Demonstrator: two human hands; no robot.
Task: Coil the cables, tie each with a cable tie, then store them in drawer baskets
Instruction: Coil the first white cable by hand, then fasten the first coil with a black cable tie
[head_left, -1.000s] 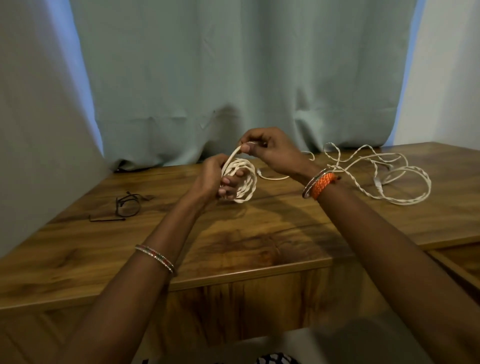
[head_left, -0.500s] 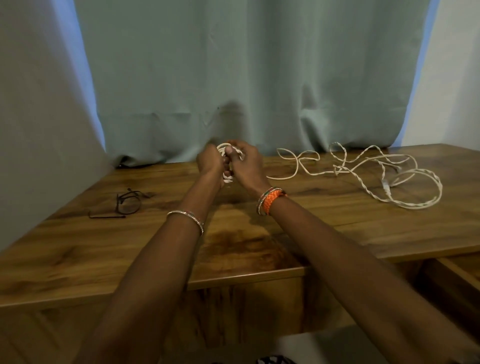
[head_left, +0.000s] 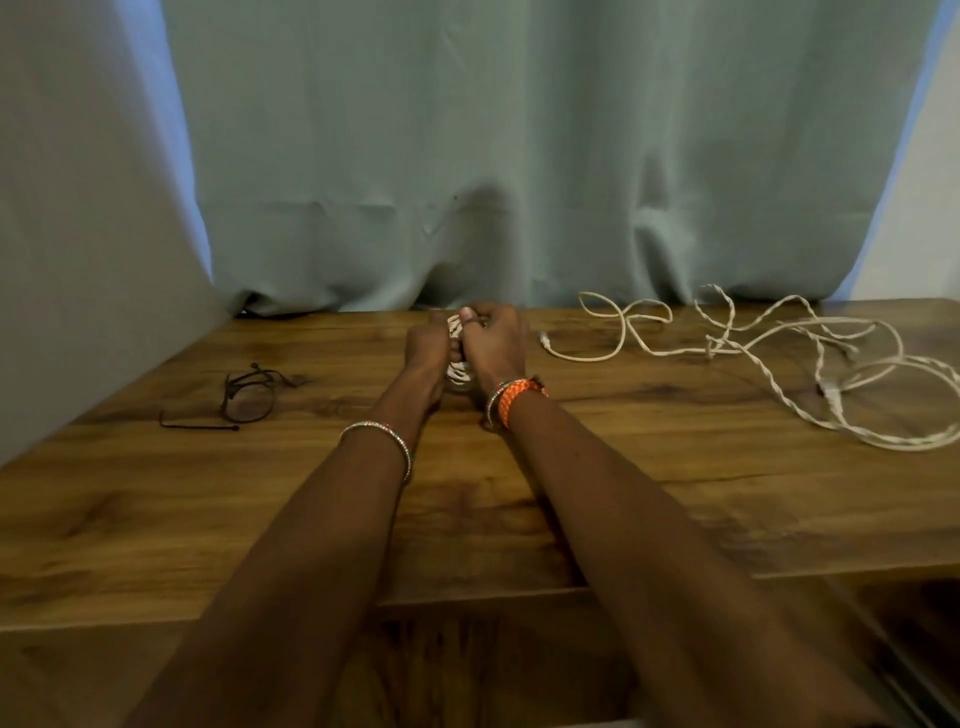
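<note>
A coiled white cable (head_left: 458, 370) sits between my two hands at the far middle of the wooden desk (head_left: 649, 499). My left hand (head_left: 427, 347) and my right hand (head_left: 496, 348) are both closed around the coil, pressed together, hiding most of it. More loose white cables (head_left: 810, 364) lie tangled on the desk at the right, one free end (head_left: 582, 356) trailing toward my right hand. Black cable ties (head_left: 244, 397) lie looped on the desk at the left.
A grey-green curtain (head_left: 519, 156) hangs right behind the desk's back edge. A pale wall (head_left: 78, 234) bounds the left side. An open drawer's edge (head_left: 909, 649) shows at the lower right, below the desk front.
My hands came together on the coil and moved away from me toward the curtain. The coil, open and visible a second ago, is now mostly covered by both hands.
</note>
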